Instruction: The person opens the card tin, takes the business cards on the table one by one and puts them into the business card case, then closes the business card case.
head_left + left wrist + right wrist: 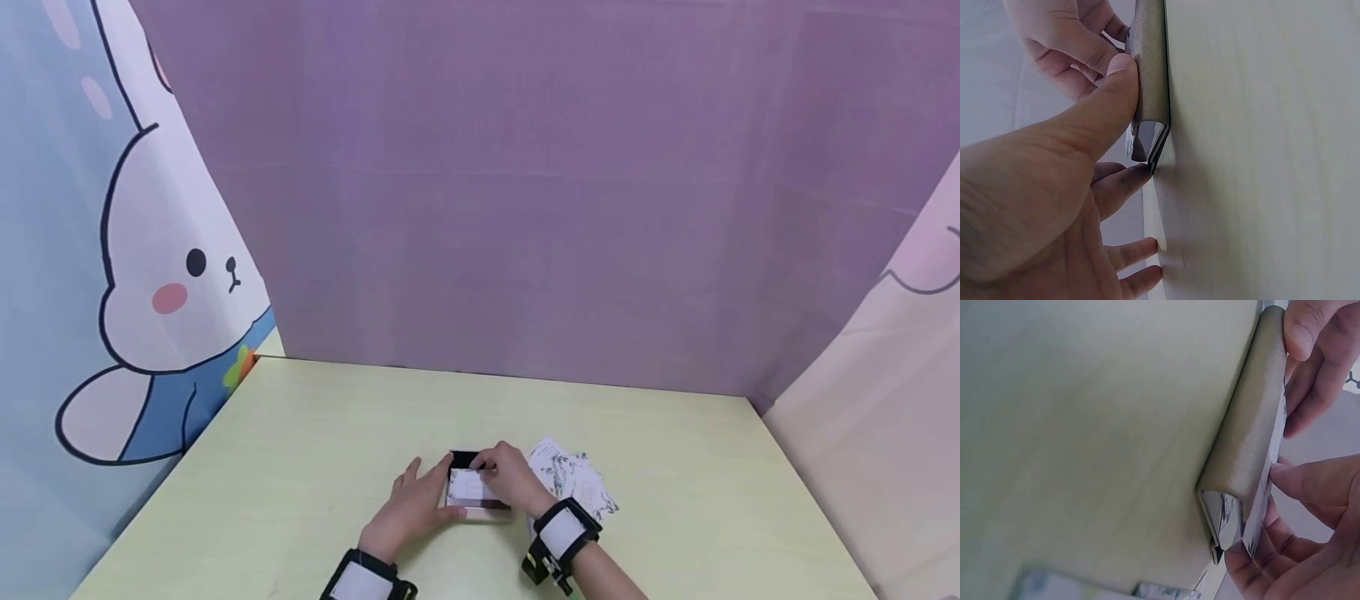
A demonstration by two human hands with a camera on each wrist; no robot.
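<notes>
A small grey album (480, 510) lies open on the pale green table (300, 433), with a white card (468, 487) on its page. My left hand (420, 492) lies flat beside the album's left edge, fingers straight on the table. In the left wrist view its thumb (1119, 75) presses against the album's grey spine (1150, 69). My right hand (498, 467) curls over the album's far right part, fingers on the card. In the right wrist view its fingertips (1282, 475) touch the glossy page edge of the album (1247, 437).
Several loose flower-printed cards (573, 479) lie fanned just right of the album, also seen blurred as cards (1085, 584). A purple backdrop (525, 208) closes the table's far edge, and cartoon curtains hang at both sides. Both wrists wear black-and-white bands.
</notes>
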